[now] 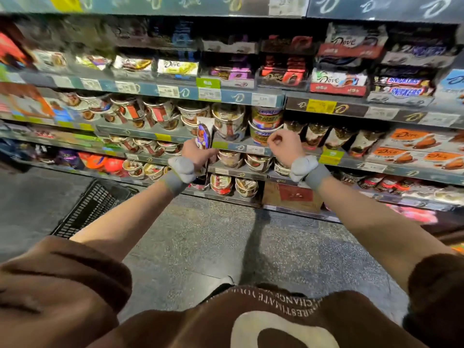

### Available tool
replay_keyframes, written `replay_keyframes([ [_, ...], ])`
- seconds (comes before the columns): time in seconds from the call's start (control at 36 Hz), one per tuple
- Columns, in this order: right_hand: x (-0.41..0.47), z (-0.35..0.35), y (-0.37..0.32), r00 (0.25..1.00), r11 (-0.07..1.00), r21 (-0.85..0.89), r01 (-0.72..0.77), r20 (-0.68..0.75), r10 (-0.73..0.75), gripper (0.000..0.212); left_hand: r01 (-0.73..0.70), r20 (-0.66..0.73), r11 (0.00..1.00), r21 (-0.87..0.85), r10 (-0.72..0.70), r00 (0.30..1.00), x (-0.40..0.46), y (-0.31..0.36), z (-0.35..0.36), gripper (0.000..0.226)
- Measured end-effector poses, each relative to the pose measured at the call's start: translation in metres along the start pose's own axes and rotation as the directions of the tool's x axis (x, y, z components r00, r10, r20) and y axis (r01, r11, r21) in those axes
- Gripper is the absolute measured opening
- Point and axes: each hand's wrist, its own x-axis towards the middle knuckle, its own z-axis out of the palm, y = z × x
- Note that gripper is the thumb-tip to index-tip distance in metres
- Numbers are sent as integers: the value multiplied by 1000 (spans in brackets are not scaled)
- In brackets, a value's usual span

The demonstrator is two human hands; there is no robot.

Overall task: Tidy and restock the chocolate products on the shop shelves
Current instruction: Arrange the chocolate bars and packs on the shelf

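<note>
My left hand (198, 153) grips a flat chocolate packet (204, 134) with a blue and brown print, held upright in front of the middle shelf. My right hand (285, 146) is curled into a fist with nothing in it, level with the same shelf's edge (241, 146). Round chocolate tubs (228, 121) fill that shelf behind both hands. More tubs (257, 162) sit on the shelves below. Dove bars (337, 80) and Snickers bars (404, 89) lie on the shelf above. The view is blurred.
A black plastic basket (88, 209) stands on the speckled floor at the left. A red and brown cardboard box (292, 197) sits at the foot of the shelves. Orange Dove boxes (414, 146) are stacked at the right. Grey bands wrap both wrists.
</note>
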Motion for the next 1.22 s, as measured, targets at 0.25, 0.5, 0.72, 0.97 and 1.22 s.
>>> replay_keyframes([
  [0.25, 30, 55, -38, 1000, 999, 33, -1, 23, 0, 11, 27, -40, 1000, 5, -27, 999, 42, -31, -59, 27],
  [0.5, 79, 84, -58, 998, 997, 61, 52, 45, -55, 14, 59, -97, 998, 3, -58, 994, 82, -36, -76, 20],
  [0.72, 138, 88, -69, 993, 992, 76, 98, 58, -102, 12, 97, -132, 995, -1, -96, 987, 124, -27, -83, 21],
  [0.97, 187, 105, -87, 979, 980, 93, 177, 85, -185, 13, 168, -180, 986, -18, -169, 969, 159, -17, -92, 37],
  [1.22, 222, 114, -106, 972, 969, 84, 234, -18, -233, 14, 175, -257, 984, -22, -175, 950, 189, -23, -109, 33],
])
